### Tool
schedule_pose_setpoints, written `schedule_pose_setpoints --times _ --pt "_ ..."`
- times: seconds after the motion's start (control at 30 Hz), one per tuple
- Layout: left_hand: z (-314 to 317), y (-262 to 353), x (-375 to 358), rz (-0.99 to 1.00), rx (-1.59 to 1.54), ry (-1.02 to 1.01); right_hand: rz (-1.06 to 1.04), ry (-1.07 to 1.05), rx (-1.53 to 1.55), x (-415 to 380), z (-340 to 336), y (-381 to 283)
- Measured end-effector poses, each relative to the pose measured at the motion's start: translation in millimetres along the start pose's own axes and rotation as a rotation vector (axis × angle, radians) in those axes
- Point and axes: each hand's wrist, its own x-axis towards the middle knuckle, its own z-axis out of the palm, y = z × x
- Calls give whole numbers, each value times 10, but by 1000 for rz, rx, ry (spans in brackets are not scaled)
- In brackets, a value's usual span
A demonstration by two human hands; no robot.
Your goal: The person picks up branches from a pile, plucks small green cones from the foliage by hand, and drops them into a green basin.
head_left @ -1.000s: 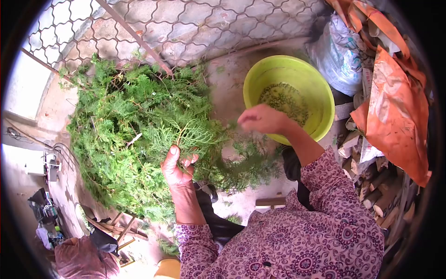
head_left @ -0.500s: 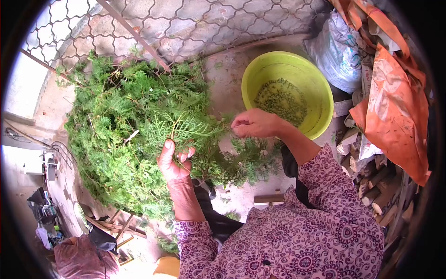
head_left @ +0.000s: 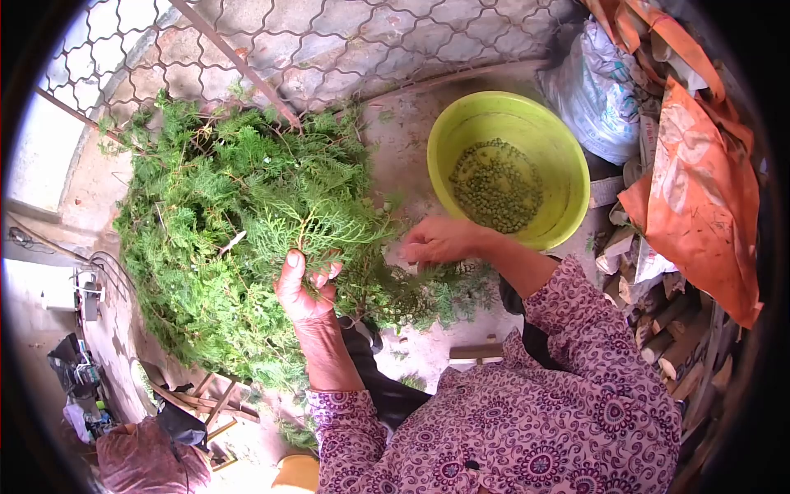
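Picking looks to be the step in hand: we hold a leafy sprig (head_left: 329,239) up out of the big pile of green branches (head_left: 214,230) and work along it for the small green seeds. Our left hand (head_left: 304,288) is closed around the sprig's stem, thumb up and fingers curled over it. Our right hand (head_left: 440,240) sits just beside it at the sprig's outer fronds, fingers pinched together; whether they hold a seed or only foliage we cannot tell.

Beyond the right hand, the yellow-green basin (head_left: 568,177) stands on the paved floor near the wire fence (head_left: 329,49), its bottom covered with green seeds (head_left: 494,188). We judge that the next move calls for a clean pinch at the fronds while the left hand keeps the stem steady. Orange cloth (head_left: 699,189) hangs at the right.
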Motion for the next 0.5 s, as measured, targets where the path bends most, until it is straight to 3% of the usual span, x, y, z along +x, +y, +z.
schedule_pose_setpoints --times 0.07,0.3,0.37,0.43,0.5 --pt "-37 -11 11 1 -29 -22 150 -159 134 6 28 -105" --pt "-115 45 25 -4 -219 -126 141 -207 191 99 250 -5" --pt "-116 16 -25 -52 5 -195 284 -179 599 86 407 -82" --pt "-106 -30 -86 -140 84 -173 245 -174 780 86 516 -53" --pt "58 -151 -177 -40 172 -133 199 -169 958 185 625 80"
